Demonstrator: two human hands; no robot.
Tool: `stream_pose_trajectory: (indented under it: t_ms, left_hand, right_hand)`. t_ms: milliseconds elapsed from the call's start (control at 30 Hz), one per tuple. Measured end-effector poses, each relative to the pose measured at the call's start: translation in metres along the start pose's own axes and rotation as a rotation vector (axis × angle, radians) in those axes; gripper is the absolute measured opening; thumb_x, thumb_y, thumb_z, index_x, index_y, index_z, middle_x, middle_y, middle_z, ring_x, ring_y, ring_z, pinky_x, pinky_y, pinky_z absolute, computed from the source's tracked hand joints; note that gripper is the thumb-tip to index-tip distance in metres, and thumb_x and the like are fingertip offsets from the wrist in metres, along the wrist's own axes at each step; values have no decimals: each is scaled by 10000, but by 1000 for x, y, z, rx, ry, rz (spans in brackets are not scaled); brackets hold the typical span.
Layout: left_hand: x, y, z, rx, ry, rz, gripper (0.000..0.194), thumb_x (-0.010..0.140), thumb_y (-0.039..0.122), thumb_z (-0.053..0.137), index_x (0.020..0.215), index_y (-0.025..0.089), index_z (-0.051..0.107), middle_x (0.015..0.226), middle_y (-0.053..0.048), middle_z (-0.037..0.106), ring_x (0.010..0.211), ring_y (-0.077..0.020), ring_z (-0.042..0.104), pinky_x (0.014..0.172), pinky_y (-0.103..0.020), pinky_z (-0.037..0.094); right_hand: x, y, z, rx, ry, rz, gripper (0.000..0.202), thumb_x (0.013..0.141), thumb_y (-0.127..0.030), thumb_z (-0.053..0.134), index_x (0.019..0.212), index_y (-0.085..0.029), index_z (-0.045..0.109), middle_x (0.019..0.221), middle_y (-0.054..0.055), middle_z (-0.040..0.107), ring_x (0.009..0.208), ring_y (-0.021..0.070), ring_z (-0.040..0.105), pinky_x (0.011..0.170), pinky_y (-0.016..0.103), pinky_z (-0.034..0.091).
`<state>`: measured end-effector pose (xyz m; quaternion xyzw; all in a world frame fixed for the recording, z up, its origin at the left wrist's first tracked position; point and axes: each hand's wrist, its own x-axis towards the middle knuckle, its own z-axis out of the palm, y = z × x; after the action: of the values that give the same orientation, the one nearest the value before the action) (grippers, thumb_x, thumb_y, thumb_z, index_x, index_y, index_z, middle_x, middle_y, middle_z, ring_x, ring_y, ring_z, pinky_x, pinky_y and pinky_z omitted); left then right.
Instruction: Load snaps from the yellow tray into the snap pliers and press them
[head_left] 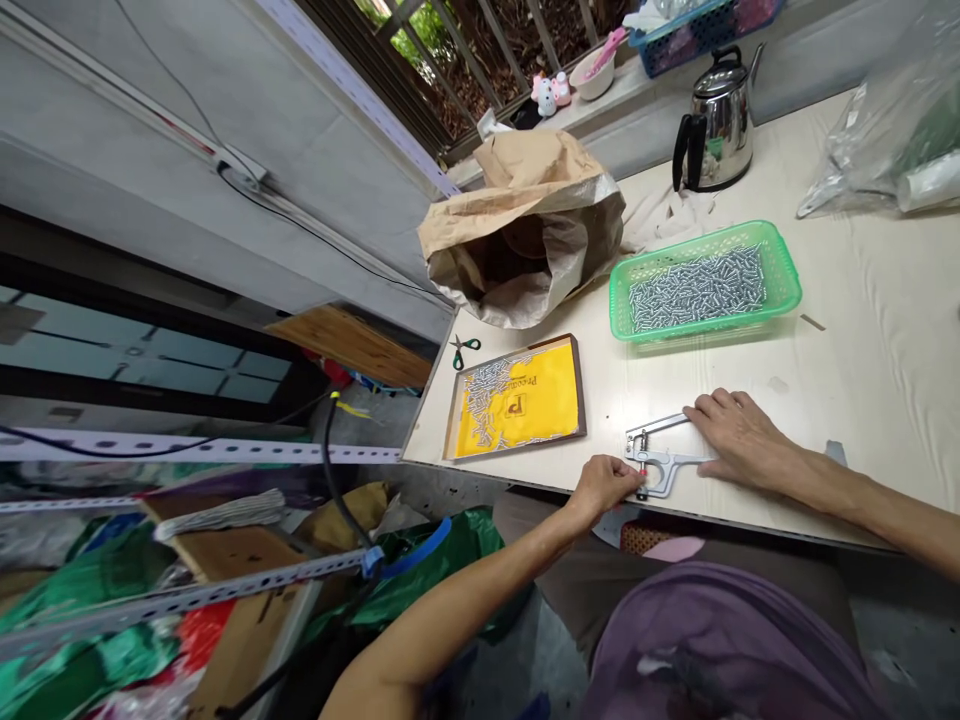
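Tool: metal hand press (660, 455), lower centre of frame, at the bench (862, 330) edge.
Left hand (604, 485): your fingers pinch at its jaw end.
Right hand (739, 435): flat on the handles, fingers spread.
Handling: judged rigid, moderately heavy (grip the handles).

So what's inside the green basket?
The green basket holds a heap of small silvery metal pieces, like pins or screws. They cover most of its floor, so anything beneath them is hidden.
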<state>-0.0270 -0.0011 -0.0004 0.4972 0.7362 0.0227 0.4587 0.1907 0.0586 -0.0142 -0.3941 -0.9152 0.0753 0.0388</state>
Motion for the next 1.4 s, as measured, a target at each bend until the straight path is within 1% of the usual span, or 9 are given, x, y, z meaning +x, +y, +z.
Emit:
stream_pose_trajectory:
  t_ms: [133,300,467,633,767,900,1067,1267,1400]
  left_hand:
    - [0,9,13,335,255,521,228,804,304,674,962,143,644,987,-86,641,953,-223,583,834,-365,507]
    - [28,32,27,531,219,901,624,796,372,699,1306,147,420,1265,-157,530,1153,-298,493,969,-477,455]
    - [43,38,23,620,148,898,697,744,416,746,1294,134,423,1091,-116,562,1009,-281,513,875,-447,482]
    - [45,40,25,595,170,855,255,878,347,605,1062,174,571,916,-62,562,908,-229,513,774,-373,472]
    - [49,46,24,609,184,840,136,918,310,542,938,188,599,848,-52,568,895,-222,525,758,-358,475]
    - [46,45,29,624,265,819,332,886,316,590,1168,152,531,1024,-105,608,987,-258,560,825,-411,508]
    - [27,25,67,513,459,914,461,947,274,459,1367,118,352,1403,-217,447,1345,-316,398,1061,-511,403]
    - [9,17,95,378,334,976,553,929,453,474,1371,133,385,1349,-195,532,1349,-301,418,1107,-540,361]
    - [0,22,88,354,332,981,564,922,469,487,1342,98,433,1362,-195,522,1359,-303,402,1112,-512,366]
  right_hand:
    - [-4,-3,1,46,27,7,463,659,-344,799,1013,-128,593,982,112,602,908,260,514,749,350,389]
    - [-8,-1,3,45,57,-6,466,705,-384,758,1051,-127,580,974,124,596,893,267,513,736,360,407]
    - [-17,10,3,54,38,28,616,601,-315,833,1122,-127,564,1019,121,597,923,273,520,720,347,421]
    - [-19,11,9,45,126,18,29,844,-147,591,835,-173,587,817,52,588,774,198,522,682,312,374]
    - [-14,12,10,81,162,-2,218,907,-97,453,730,-192,540,742,37,556,717,177,504,654,296,356]
    - [-10,23,-2,113,112,0,26,850,-204,596,864,-182,599,893,87,576,821,215,510,694,308,392]
    - [1,48,-6,102,-2,-37,379,791,-448,650,1069,-191,623,1021,121,595,868,256,507,695,351,412]
    - [28,63,-6,74,45,-5,270,927,-294,427,816,-171,641,816,100,612,799,229,494,710,347,378]
    - [40,27,-20,25,49,-5,188,896,-195,478,903,-168,663,894,100,633,845,232,501,699,343,352]
